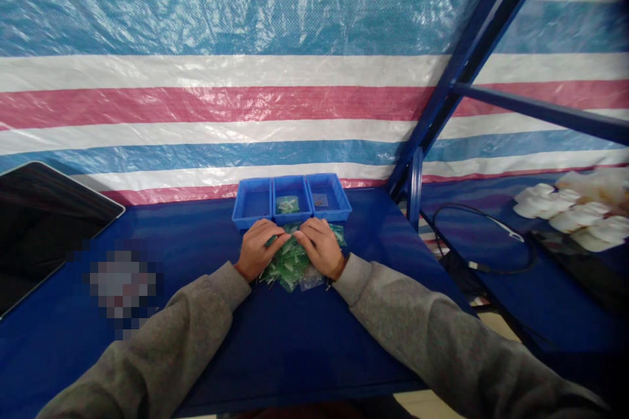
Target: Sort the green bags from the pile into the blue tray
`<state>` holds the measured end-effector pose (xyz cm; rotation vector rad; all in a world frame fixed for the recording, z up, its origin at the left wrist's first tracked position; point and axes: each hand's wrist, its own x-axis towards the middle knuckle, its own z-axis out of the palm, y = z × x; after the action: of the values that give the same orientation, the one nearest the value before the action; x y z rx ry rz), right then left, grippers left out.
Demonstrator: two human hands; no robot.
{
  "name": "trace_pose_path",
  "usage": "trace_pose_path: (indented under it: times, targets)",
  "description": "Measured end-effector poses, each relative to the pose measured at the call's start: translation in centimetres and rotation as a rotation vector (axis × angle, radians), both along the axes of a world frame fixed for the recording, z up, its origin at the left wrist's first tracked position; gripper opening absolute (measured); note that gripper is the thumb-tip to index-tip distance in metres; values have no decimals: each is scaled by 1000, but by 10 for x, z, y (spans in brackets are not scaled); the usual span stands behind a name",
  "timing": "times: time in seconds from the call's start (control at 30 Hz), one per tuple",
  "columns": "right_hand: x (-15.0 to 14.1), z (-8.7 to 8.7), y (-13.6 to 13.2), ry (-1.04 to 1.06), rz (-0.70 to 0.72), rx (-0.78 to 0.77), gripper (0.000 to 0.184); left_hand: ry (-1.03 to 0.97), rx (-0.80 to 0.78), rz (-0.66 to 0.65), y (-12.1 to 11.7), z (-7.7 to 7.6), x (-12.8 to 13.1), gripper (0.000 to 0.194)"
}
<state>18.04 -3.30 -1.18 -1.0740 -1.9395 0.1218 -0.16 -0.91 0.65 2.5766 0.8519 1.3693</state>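
A loose pile of small plastic bags [287, 263], mostly green with some clear ones, lies on the blue table. Short pale pieces show through or stick out among them. My left hand [259, 245] rests over the pile's left side, fingers curled and thumb pointing inward. On the right side, my right hand [320, 245] is bent over the bags the same way, with the two thumbs close together. What the fingertips hold is hidden. Just behind stand three joined blue bins: the left bin [252, 200], the middle bin [291, 187] with a green bag, and the right bin [337, 193] with a small clear bag.
A dark flat screen [49, 222] stands at the left, near a blurred-out patch [122, 281]. To the right are a blue metal frame [442, 98], a black cable [442, 236] and white cup-like items [584, 216] on another table. A striped plastic sheet [246, 105] hangs behind.
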Motion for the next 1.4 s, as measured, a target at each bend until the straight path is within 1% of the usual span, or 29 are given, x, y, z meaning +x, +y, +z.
trace_pose_path:
  times: [0.17,0.4,0.57,0.83,1.17,1.4]
  targets:
    - [1,-1,1,18,-3,-1,34,-4,-14,-35,0,0,1,5]
    - [1,4,-3,84,49,-22,20,10,-23,-39,0,-1,-1,6]
    - [0,6,-5,142,74,0,17,20,-25,-27,-1,-1,-1,9]
    - [1,6,-7,254,36,74,11,29,-23,-8,-1,-2,-1,14]
    - [1,5,-6,263,40,42,12,23,-17,-4,-2,0,-1,13]
    - [1,0,-4,269,36,29,13,-2,-31,-4,-3,-1,-1,7]
